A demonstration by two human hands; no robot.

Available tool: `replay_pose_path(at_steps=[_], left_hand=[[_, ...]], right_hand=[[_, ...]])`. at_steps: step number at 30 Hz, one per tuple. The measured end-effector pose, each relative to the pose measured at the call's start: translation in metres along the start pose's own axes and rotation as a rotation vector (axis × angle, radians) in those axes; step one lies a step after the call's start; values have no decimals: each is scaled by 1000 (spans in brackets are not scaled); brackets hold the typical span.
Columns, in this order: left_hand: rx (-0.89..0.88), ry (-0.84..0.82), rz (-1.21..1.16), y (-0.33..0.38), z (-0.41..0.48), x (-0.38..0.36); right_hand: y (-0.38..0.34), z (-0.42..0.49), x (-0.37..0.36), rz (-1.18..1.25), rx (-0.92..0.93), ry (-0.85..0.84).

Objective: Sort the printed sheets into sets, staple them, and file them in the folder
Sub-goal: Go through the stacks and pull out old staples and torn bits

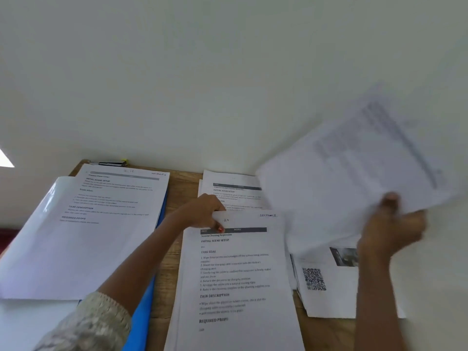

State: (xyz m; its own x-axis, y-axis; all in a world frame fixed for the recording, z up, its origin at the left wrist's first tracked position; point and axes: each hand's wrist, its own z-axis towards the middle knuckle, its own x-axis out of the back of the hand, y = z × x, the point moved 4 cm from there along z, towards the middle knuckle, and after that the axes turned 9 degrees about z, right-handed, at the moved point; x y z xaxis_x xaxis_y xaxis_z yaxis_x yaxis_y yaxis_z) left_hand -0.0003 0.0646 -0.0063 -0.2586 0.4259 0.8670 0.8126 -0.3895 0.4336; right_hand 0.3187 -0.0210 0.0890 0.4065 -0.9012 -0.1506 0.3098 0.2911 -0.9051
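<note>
My left hand (202,211) pinches the top left corner of the middle set of printed sheets (240,279), headed "Screen Cleaning Inspection", which lies on the wooden table (177,188). My right hand (390,224) grips the lower edge of a blurred sheaf of sheets (354,173) raised above the table at the right. A blue folder (141,312) lies open at the left with a printed sheet (114,198) inside a clear sleeve on top. Another set of sheets (233,191) lies at the back, behind my left hand.
A stack of sheets with a QR code (324,282) and a small photo lies at the right under the raised sheaf. A dark clip (109,163) shows at the folder's top edge. A pale wall stands right behind the table.
</note>
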Motion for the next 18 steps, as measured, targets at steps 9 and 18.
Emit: replay_pose_path(at_steps=[9,18], left_hand=[[28,-182,68,-3,21,-4],[174,-135,-50,-18,23,0]], right_hand=[[-20,52,-9,414,-207,-188],[38,-96,-24,-287,-80,-873]])
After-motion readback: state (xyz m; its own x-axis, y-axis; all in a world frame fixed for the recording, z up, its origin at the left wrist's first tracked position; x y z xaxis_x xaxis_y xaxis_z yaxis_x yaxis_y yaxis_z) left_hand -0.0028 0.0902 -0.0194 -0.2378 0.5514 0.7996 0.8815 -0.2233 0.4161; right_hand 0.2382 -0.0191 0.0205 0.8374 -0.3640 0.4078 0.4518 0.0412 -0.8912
